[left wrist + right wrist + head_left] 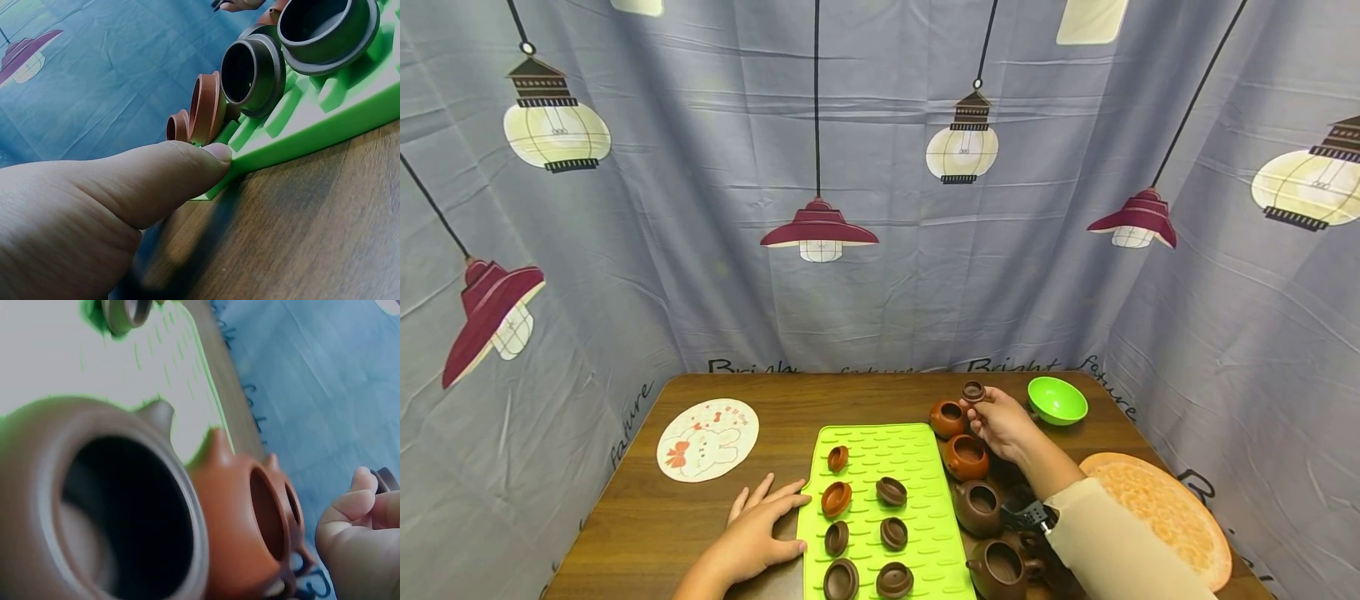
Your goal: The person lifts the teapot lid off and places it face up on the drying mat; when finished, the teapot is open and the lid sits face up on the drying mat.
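My right hand [1000, 423] pinches a small dark brown teapot lid [973, 392], its hollow underside up, near the back of the table. Just below it stands an orange-brown teapot [947, 419] without a lid, and a second orange-brown teapot [966, 457] is in front of that. My left hand [756, 533] lies at the left edge of the light green mat [865, 437] with fingers spread; in the left wrist view the thumb [181, 172] touches its rim. On the mat lie orange-brown lids [836, 499] and several dark brown lids [892, 533], hollow sides showing.
More lidless teapots in dark brown [979, 508] line the mat's right side, partly hidden by the right arm. A bright green bowl [1057, 401] stands at the back right, with a round bread-patterned mat [1172, 508] before it. A round rabbit-print mat [707, 442] lies at left.
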Demonstrator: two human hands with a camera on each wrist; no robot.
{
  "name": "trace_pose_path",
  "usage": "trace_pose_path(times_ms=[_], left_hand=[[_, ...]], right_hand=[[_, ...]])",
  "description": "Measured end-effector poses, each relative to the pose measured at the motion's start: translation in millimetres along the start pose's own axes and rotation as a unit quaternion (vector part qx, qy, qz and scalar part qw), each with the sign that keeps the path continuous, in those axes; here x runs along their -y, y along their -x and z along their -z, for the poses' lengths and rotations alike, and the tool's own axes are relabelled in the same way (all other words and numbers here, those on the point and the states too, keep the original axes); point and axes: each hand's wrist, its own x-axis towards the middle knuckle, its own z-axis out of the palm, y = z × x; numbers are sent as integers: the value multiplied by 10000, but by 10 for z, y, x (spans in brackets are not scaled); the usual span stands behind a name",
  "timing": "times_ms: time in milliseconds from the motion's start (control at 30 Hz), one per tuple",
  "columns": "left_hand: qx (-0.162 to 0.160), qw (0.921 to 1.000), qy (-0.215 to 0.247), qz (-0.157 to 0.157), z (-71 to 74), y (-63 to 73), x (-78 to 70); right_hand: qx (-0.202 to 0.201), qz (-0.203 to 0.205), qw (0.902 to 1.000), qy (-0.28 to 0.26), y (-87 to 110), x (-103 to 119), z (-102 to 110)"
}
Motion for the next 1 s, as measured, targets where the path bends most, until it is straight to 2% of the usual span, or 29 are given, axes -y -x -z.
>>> trace_pose_path(times_ms=[267, 467, 633, 800, 1000], left_hand=[[-35, 10000, 10, -5, -4, 6, -1], [16, 10000, 8, 25, 0, -2, 7], [77, 9999, 57, 31, 14, -10, 16], [112, 9999, 42, -2, 22, 5, 17], [154, 9998, 40, -73, 33, 2, 4]], right_hand=[[337, -79, 9987, 384, 48, -82, -369], [644, -148, 9941, 857, 130, -155, -665], [627, -298, 9893, 1280, 170, -257, -906], [660, -402, 9793, 1872, 193, -392, -1098], [645, -457, 9640, 2538, 211, -507, -1209]])
